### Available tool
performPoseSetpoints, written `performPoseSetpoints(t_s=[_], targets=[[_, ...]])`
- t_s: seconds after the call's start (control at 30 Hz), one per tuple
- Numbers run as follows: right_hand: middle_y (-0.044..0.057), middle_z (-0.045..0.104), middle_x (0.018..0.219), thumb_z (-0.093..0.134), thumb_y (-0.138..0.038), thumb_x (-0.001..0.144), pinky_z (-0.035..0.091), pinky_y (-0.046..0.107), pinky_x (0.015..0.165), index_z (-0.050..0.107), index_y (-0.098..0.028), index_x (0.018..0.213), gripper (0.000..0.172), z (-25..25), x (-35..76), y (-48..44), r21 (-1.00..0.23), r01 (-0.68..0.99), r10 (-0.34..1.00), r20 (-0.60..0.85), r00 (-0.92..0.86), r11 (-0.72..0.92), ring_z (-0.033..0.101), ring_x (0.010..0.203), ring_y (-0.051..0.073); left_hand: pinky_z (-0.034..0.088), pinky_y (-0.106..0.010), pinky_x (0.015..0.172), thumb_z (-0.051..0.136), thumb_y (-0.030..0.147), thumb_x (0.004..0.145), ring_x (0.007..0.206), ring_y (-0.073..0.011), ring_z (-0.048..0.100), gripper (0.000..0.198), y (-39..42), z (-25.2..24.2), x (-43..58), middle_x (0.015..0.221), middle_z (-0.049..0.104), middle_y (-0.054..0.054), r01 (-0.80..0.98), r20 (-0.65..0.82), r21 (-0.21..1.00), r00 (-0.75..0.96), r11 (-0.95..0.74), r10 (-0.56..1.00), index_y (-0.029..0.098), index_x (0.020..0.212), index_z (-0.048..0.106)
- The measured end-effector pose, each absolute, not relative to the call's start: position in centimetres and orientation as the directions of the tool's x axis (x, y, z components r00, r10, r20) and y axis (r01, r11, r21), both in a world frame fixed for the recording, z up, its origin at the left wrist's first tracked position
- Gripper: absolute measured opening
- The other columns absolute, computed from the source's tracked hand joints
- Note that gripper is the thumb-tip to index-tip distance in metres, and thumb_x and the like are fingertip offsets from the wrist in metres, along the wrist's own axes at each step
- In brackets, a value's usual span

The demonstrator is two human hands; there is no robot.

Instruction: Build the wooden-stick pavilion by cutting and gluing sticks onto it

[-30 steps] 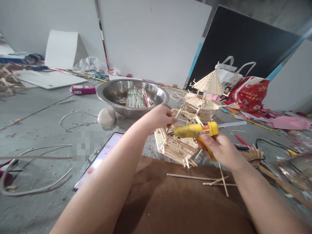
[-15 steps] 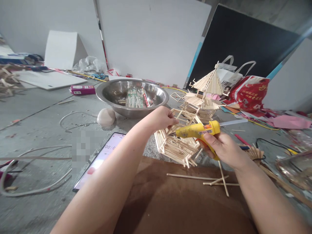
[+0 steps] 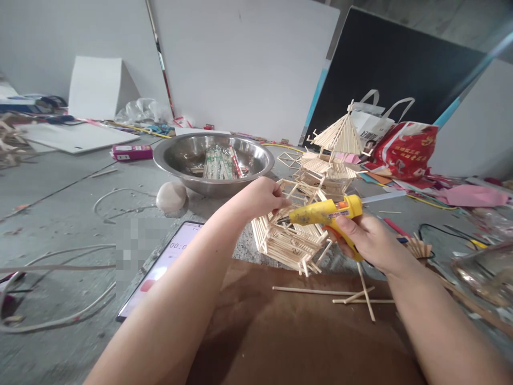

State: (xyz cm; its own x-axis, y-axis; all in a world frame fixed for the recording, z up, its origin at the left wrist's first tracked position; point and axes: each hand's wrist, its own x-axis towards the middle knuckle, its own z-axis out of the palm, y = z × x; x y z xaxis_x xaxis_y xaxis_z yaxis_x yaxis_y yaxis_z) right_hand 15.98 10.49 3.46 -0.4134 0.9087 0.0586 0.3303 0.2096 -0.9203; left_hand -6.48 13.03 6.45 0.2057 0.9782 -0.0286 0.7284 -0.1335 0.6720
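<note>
A six-sided frame of wooden sticks [image 3: 288, 240] rests tilted at the far edge of a brown sheet [image 3: 296, 331]. My left hand [image 3: 262, 197] pinches its upper rim, fingers closed on the sticks. My right hand [image 3: 363, 238] grips a yellow glue gun [image 3: 326, 213], nozzle aimed left at the frame close to my left fingers. A clear glue stick pokes out of the gun's back. A finished stick pagoda [image 3: 334, 155] stands just behind.
A steel bowl [image 3: 176, 155] holds packets of sticks. A phone [image 3: 164, 267] lies by my left forearm, a pale ball [image 3: 171, 197] beyond it. Loose sticks [image 3: 352, 294] lie on the brown sheet. White cords [image 3: 60, 289] curl at left; bags and paper scraps [image 3: 404, 149] at right.
The view has shifted slightly, and the glue gun's nozzle has edged a little to the right and up along the frame. Both hands keep their hold.
</note>
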Motion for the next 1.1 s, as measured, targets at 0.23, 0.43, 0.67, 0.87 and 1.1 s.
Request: performPoseSetpoints(t_s=[0.23,0.43,0.67,0.87,1.1], targets=[[-0.003,0.043,0.044,0.043,-0.045,0.078,0.028,0.02,0.03,0.051,-0.02,0.063,0.031,3.4,16.0,10.5,-0.924,0.296,0.9,0.1,-0.423,0.242,0.038,0.033,0.007,0.026,-0.023,0.042,0.055,0.038,0.063,0.04,-0.0067,0.035,0.023,12.7,6.8,-6.2,0.048,0.05,0.002,0.74,-0.033,0.662,0.186,-0.118,0.982,0.016,0.059,0.054],[-0.001,0.05,0.055,0.045,-0.046,0.077,0.029,0.019,0.029,0.052,-0.02,0.07,0.028,4.4,16.1,10.3,-0.947,0.209,0.908,0.146,-0.393,0.243,0.04,0.034,0.005,0.027,-0.022,0.042,0.053,0.041,0.062,0.043,-0.0079,0.038,0.026,13.0,6.4,-6.4,0.051,0.051,0.001,0.752,-0.01,0.645,0.187,-0.137,0.982,0.016,0.062,0.057],[-0.001,0.05,0.064,0.042,-0.045,0.079,0.029,0.019,0.033,0.051,-0.018,0.079,0.028,6.1,17.4,10.3,-0.958,0.116,0.92,0.212,-0.329,0.262,0.04,0.036,0.004,0.026,-0.023,0.043,0.052,0.044,0.063,0.042,-0.0075,0.036,0.029,13.0,6.5,-6.5,0.047,0.045,0.003,0.787,0.005,0.593,0.208,-0.17,0.978,0.016,0.059,0.058],[0.002,0.052,0.062,0.043,-0.046,0.078,0.028,0.021,0.033,0.052,-0.018,0.07,0.03,6.6,18.1,10.6,-0.948,0.115,0.92,0.25,-0.301,0.295,0.04,0.036,0.006,0.026,-0.022,0.042,0.053,0.043,0.063,0.04,-0.0068,0.035,0.027,12.9,6.9,-6.3,0.045,0.044,0.004,0.801,-0.031,0.584,0.179,-0.128,0.983,0.017,0.059,0.055],[0.002,0.054,0.06,0.043,-0.046,0.078,0.029,0.021,0.032,0.051,-0.018,0.067,0.032,6.9,18.3,10.6,-0.942,0.119,0.916,0.269,-0.297,0.315,0.04,0.035,0.006,0.027,-0.023,0.043,0.053,0.045,0.061,0.044,-0.0087,0.039,0.029,13.1,6.7,-6.3,0.048,0.049,0.002,0.84,-0.019,0.525,0.172,-0.137,0.985,0.016,0.059,0.056]])
